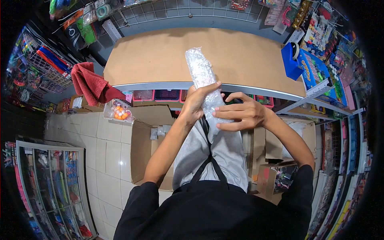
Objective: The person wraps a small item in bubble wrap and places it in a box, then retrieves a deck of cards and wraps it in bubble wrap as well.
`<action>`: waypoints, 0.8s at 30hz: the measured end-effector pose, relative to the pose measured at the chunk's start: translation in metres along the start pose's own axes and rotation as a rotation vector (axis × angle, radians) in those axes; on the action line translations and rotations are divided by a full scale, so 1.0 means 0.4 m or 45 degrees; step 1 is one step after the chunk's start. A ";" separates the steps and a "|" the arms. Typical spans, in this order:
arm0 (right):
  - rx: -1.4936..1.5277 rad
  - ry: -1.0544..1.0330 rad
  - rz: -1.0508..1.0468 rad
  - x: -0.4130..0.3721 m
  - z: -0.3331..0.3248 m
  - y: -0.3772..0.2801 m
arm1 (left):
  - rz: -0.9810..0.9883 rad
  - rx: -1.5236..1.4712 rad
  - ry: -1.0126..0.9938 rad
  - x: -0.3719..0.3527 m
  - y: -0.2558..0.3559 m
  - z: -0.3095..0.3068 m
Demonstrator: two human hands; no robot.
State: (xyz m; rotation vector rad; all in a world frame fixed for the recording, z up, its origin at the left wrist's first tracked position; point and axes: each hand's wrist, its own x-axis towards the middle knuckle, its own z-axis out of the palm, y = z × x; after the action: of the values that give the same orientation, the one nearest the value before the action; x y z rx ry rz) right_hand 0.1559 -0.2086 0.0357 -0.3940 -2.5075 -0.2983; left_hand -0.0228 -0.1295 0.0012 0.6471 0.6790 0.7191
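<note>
Fingers (pixel 212 87) of the left hand (pixel 193 103) are closed around a bubble-wrapped package (pixel 199 68), the thumb lying across its upper face. The right hand (pixel 247 114) has its fingers (pixel 230 114) spread and slightly bent, the tips touching the package's lower right side. Long and narrow, the package is held at a tilt above the grey trousers (pixel 196 154), its far end over the front part of the tabletop (pixel 148 52).

Below, on the tiled floor (pixel 103 160), an open cardboard box (pixel 138 154) holds a few small wrapped pieces (pixel 154 133). A clear container (pixel 119 111) with orange and white balls is near the front edge of the tabletop, just below a red cloth (pixel 89 85). At the right end of the tabletop stands a blue tape dispenser (pixel 291 64). Beyond the tabletop, packaged goods hang from a wire grid (pixel 160 16) on the wall.
</note>
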 end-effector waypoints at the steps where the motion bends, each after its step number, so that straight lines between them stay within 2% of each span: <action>1: 0.018 0.035 0.048 -0.005 0.013 -0.002 | -0.003 -0.002 0.000 0.004 -0.002 -0.003; 2: 0.035 0.071 0.095 -0.008 0.021 -0.004 | -0.005 -0.005 0.001 0.006 -0.003 -0.005; 5: 0.033 -0.100 0.219 -0.012 0.016 -0.013 | 0.056 0.050 -0.001 0.007 -0.007 -0.003; 11: -0.019 -0.150 0.228 0.016 -0.017 -0.003 | 0.092 0.018 -0.007 -0.020 -0.008 0.020; 14: -0.150 -0.164 0.127 0.007 0.001 -0.007 | 0.068 0.030 0.012 -0.004 -0.003 0.007; 20: -0.017 -0.120 0.183 -0.012 0.025 -0.005 | 0.070 -0.086 -0.059 0.010 -0.024 -0.010; 24: 0.029 -0.108 0.167 -0.001 0.023 0.008 | 0.064 -0.016 -0.072 -0.005 -0.015 -0.004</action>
State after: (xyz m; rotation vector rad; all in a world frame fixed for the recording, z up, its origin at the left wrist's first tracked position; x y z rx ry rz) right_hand 0.1526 -0.2031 0.0284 -0.5700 -2.5506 -0.2044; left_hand -0.0230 -0.1341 -0.0034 0.6726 0.6076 0.7486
